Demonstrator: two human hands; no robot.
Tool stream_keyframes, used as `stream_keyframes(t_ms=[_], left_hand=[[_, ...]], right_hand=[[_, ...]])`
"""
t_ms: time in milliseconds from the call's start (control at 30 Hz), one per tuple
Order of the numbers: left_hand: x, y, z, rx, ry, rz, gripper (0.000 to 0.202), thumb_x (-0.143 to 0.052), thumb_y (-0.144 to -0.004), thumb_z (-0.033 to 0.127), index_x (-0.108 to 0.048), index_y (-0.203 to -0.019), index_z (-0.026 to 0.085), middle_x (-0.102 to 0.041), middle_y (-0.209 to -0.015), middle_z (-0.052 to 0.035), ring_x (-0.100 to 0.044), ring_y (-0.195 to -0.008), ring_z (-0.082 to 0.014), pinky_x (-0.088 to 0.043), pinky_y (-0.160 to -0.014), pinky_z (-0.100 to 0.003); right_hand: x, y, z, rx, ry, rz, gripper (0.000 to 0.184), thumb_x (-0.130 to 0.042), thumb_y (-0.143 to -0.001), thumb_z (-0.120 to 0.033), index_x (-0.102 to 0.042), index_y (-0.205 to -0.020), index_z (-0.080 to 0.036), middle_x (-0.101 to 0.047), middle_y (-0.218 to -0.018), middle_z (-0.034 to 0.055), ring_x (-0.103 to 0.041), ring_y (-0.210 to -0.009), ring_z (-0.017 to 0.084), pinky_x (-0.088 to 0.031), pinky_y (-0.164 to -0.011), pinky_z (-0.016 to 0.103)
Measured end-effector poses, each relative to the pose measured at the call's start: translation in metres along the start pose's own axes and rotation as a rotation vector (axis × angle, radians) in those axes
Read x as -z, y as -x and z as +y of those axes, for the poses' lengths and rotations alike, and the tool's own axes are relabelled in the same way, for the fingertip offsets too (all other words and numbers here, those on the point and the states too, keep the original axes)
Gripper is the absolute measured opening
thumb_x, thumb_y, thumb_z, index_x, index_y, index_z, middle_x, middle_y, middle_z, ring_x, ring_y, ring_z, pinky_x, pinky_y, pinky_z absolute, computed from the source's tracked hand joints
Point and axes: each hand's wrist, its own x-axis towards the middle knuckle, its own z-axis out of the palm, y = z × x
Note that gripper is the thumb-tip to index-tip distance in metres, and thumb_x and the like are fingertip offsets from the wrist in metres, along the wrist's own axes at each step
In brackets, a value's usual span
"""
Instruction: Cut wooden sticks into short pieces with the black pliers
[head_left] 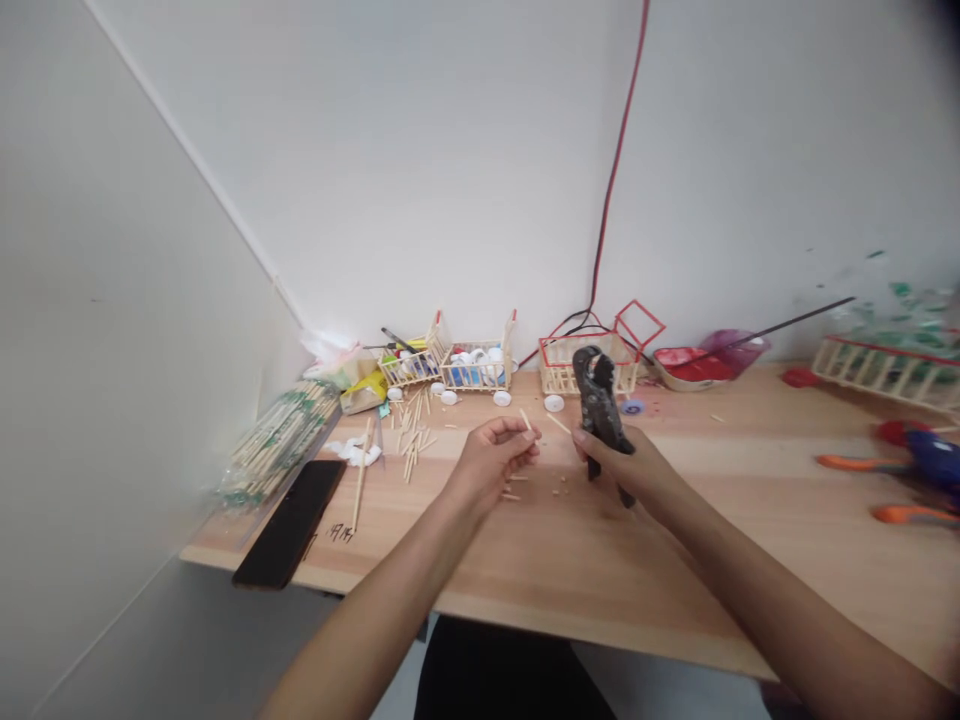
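My left hand (493, 455) is closed in a pinch on a short wooden stick (526, 419) above the wooden table (525, 560). My right hand (626, 470) is wrapped round the handles of dark cutting pliers (598, 400), whose jaws point up and away. The two hands are close together near the table's middle. Small cut stick bits (559, 487) lie on the table between and below the hands.
Along the back wall stand small stick-built baskets (477, 367) with bottle caps, a red-edged stick basket (589, 365) and a red paint dish (686, 365). Loose sticks (411, 430), a bundle of skewers (277, 440) and a black phone (291, 522) lie left. An orange-handled tool (911, 470) lies right.
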Motion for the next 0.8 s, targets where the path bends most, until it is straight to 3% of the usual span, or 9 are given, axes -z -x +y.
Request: stream_keyframes(t_ms=[167,500,667,800], left_hand=[[-0.026,-0.005,-0.018,-0.050,0.073,0.002,0.044,-0.092,-0.046,0.030,-0.064,-0.074,0.011,-0.064,-0.064,0.0001,-0.060,-0.058,-0.0084,-0.049,-0.062,-0.021],[-0.034,0.000,-0.016,-0.103,-0.040,-0.057,0.038,-0.087,-0.056,0.039,-0.065,-0.069,0.011,-0.065,-0.060,-0.0020,-0.060,-0.057,-0.0097,-0.050,-0.062,-0.023],[-0.029,-0.001,-0.006,0.028,0.019,-0.092,0.037,-0.089,-0.056,0.036,-0.063,-0.065,0.010,-0.063,-0.058,-0.0015,-0.058,-0.054,-0.0074,-0.047,-0.058,-0.019],[-0.023,-0.002,0.002,0.154,0.055,-0.113,0.028,-0.085,-0.066,0.026,-0.064,-0.069,0.008,-0.063,-0.059,-0.0018,-0.057,-0.053,-0.0059,-0.047,-0.057,-0.018]], right_hand=[[-0.001,0.001,-0.002,0.017,-0.032,0.007,0.041,-0.061,-0.071,-0.060,-0.052,-0.065,-0.020,-0.053,-0.058,0.0000,-0.051,-0.054,0.015,-0.043,-0.052,0.029],[-0.002,0.000,-0.002,0.066,-0.001,-0.001,0.043,-0.063,-0.069,-0.061,-0.058,-0.065,-0.019,-0.058,-0.061,0.0017,-0.053,-0.059,0.017,-0.043,-0.055,0.029],[0.002,0.002,-0.003,0.101,-0.086,-0.143,0.044,-0.062,-0.076,-0.060,-0.058,-0.065,-0.018,-0.059,-0.064,0.0028,-0.055,-0.064,0.017,-0.046,-0.061,0.029],[0.004,0.005,-0.004,0.190,-0.115,-0.230,0.038,-0.064,-0.081,-0.055,-0.061,-0.078,-0.018,-0.061,-0.074,0.0031,-0.057,-0.073,0.018,-0.049,-0.068,0.029]])
